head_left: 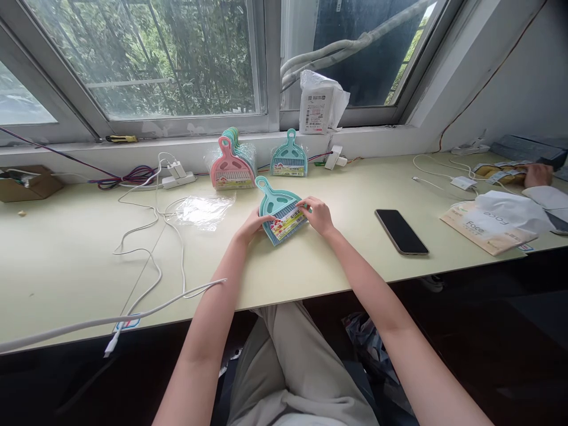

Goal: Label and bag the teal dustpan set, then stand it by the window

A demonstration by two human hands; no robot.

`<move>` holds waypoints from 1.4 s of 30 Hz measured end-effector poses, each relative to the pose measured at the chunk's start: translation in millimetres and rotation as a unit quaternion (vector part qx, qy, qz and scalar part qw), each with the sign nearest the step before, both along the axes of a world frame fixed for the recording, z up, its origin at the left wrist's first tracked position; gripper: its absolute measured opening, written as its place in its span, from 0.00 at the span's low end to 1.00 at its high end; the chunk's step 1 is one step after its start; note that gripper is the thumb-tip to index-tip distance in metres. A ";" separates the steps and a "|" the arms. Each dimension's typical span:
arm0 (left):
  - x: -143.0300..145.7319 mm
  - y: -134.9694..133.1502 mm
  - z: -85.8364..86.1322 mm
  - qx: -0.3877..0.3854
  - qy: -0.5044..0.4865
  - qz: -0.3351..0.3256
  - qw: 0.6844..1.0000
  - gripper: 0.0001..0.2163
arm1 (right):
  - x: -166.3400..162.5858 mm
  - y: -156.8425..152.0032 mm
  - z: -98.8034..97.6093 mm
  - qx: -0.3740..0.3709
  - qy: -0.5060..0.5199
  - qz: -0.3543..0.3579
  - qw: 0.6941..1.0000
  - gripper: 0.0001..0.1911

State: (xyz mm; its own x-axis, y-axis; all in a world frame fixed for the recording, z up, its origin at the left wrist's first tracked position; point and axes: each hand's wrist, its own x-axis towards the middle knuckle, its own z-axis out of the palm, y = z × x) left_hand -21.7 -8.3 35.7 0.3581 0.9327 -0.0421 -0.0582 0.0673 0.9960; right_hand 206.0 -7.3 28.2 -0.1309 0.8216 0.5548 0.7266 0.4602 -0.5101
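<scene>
A teal mini dustpan and brush set [278, 204] with a yellow printed label is tilted over the table in front of me. My left hand [251, 226] grips its left edge, thumb in front. At its right side my right hand [317, 214] pinches the edge near the label. Behind it, a row of similar dustpan sets stands against the sill, a pink dustpan set [231, 165] at the front. Another teal dustpan set [289, 155] in clear wrap leans there too. A crumpled clear plastic bag [204, 211] lies to the left.
White cables [155, 254] trail over the left of the table [66, 260]. A power strip [178, 179] and cardboard box [29, 182] sit behind. To the right are a phone [402, 231], a tissue pack [494, 222] and another person's hand [538, 175]. A wrapped box [317, 109] stands on the sill.
</scene>
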 end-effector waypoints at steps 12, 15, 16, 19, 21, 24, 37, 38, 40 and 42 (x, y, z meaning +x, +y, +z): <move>-0.1 -1.2 1.2 -0.001 0.012 -0.014 1.000 0.26 | -0.4 1.1 -1.1 -0.006 0.002 0.001 1.000 0.08; 0.7 -2.3 2.7 0.012 0.007 -0.023 1.000 0.27 | -0.5 0.8 -0.9 -0.009 0.003 0.002 1.000 0.09; 1.0 -2.4 2.9 0.017 0.005 -0.027 0.999 0.27 | -0.5 0.8 -1.0 -0.008 0.004 0.003 1.000 0.08; 0.9 -1.5 2.0 0.017 0.002 -0.024 1.000 0.27 | -0.1 1.4 -2.0 -0.006 0.005 0.006 1.000 0.08; 0.4 -0.2 0.5 0.011 0.002 -0.014 1.000 0.26 | -0.1 1.6 -2.5 -0.007 0.001 0.007 1.000 0.08; -0.3 1.8 -1.9 0.007 -0.003 -0.005 1.000 0.26 | -0.9 0.8 -2.0 0.001 -0.012 0.001 1.000 0.09; 2.4 7.0 -4.5 0.039 -0.093 0.084 0.991 0.25 | -32.8 -3.7 -10.2 -0.261 0.459 0.087 0.845 0.23; 2.9 6.4 -4.0 0.042 -0.095 0.081 0.991 0.25 | -37.0 -5.4 -10.2 -0.296 0.483 0.129 0.814 0.19; 3.9 5.0 -2.8 0.047 -0.100 0.075 0.991 0.26 | -42.7 -8.5 -8.7 -0.323 0.518 0.165 0.775 0.13; 4.8 4.0 -1.9 0.049 -0.104 0.068 0.991 0.26 | -44.6 -10.6 -5.8 -0.326 0.541 0.159 0.759 0.10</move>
